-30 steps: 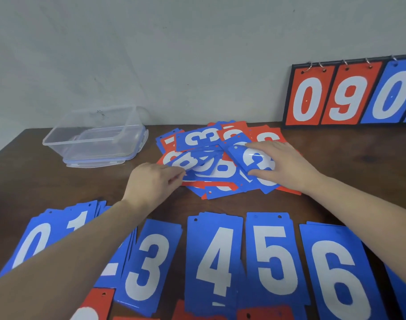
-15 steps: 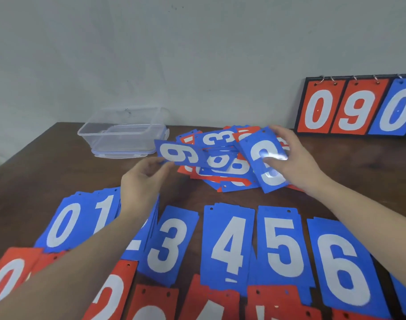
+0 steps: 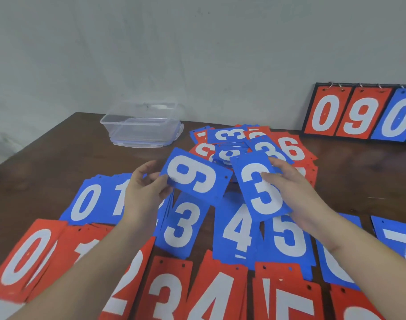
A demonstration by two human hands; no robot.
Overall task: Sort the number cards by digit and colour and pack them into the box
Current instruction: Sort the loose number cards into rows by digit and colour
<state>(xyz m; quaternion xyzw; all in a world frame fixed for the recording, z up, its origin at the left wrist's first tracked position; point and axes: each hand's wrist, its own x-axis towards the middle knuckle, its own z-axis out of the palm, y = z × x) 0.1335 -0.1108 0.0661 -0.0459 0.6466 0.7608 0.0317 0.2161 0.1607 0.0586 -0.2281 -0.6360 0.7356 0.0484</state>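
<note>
My left hand (image 3: 144, 189) pinches one end of a blue 9 card (image 3: 196, 177), held sideways above the table. My right hand (image 3: 292, 190) grips a blue 3 card (image 3: 258, 188), thumb on its face, lifted over the sorted row. Behind both lies a mixed pile of blue and red cards (image 3: 250, 146). In front, blue stacks run 0 (image 3: 86, 204), 1, 3 (image 3: 183, 227), 4 (image 3: 237, 229), 5 (image 3: 289, 236); a red row (image 3: 28, 257) lies nearest me. The clear plastic box (image 3: 143, 125) stands at the back left.
A flip scoreboard (image 3: 359, 114) showing 0, 9, 0 leans on the wall at the back right. A blue 7 card (image 3: 398, 239) lies at the right edge. Bare dark wood (image 3: 47, 162) shows left of the stacks. The box's lid sits beneath it.
Both hands lifted a card off the mixed pile and drew it toward me: the left took the blue 9, the right the blue 3. The view tilted down, showing the red row.
</note>
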